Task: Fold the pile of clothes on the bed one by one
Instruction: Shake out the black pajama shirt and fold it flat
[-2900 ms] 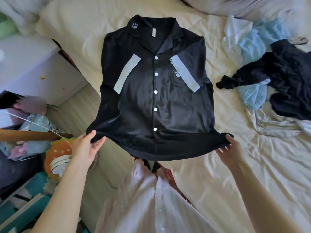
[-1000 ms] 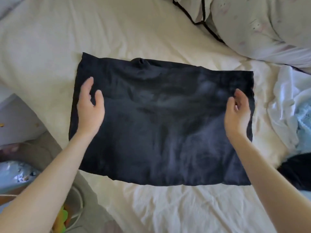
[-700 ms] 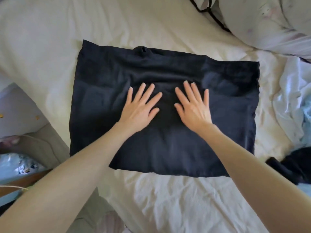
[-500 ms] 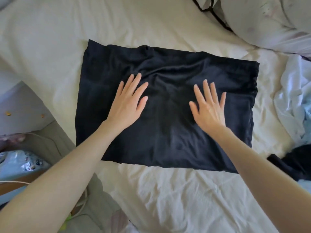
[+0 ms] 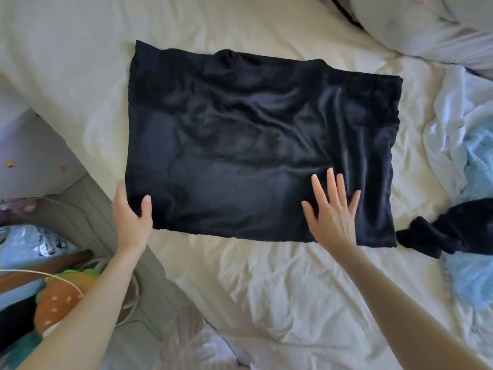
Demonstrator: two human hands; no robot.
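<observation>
Head view looks down on a black shirt point(image 5: 253, 145), folded into a wide rectangle and lying flat on the cream sheet of the bed point(image 5: 266, 276). Its satin surface shows soft creases, and a small bump of fabric pokes up at the middle of the far edge.

At the near left corner, the left hand point(image 5: 132, 217) grips the shirt: the thumb lies on top of the cloth and the fingers curl along and under the left edge. Near the right end of the near edge, the right hand point(image 5: 330, 209) lies flat on the shirt with its fingers spread and straight, palm down.

Just beside the shirt's near right corner lies a dark bundled garment point(image 5: 453, 233), part of a pile with a pale blue cloth point(image 5: 477, 263) and a white cloth point(image 5: 453, 121) at the right edge of the bed. A pale quilt point(image 5: 440, 25) with dark piping sits at the far right corner.

Left of the bed, on the floor, stand a white cabinet point(image 5: 32, 145), a wooden bar point(image 5: 40, 265) and an orange plush toy point(image 5: 58, 297) with a white cord over it.
</observation>
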